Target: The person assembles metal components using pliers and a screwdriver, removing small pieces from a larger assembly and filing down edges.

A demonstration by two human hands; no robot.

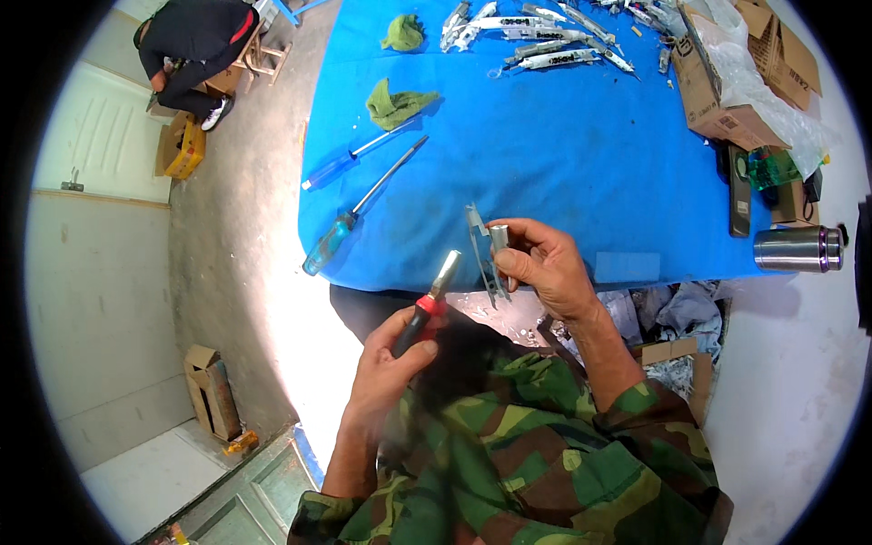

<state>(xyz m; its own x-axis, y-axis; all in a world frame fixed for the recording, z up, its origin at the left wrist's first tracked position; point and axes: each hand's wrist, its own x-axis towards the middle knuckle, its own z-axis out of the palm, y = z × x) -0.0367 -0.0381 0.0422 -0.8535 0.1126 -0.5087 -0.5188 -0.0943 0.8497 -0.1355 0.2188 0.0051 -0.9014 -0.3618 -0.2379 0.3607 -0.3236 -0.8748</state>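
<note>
Left hand closed round tool grip, seemingly to leave its tip clear; right hand pinches metal part over table edge, presumably steadying it; teal screwdriver lies left, probably within reach.

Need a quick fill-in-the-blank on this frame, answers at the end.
1. The left hand grips a tool with a black and ____ handle.
2. The right hand holds a metal piece near a tablecloth coloured ____.
3. The teal-handled screwdriver lies on the cloth's ____ side.
4. Green rags on it number ____.
Missing words: red; blue; left; two
</note>
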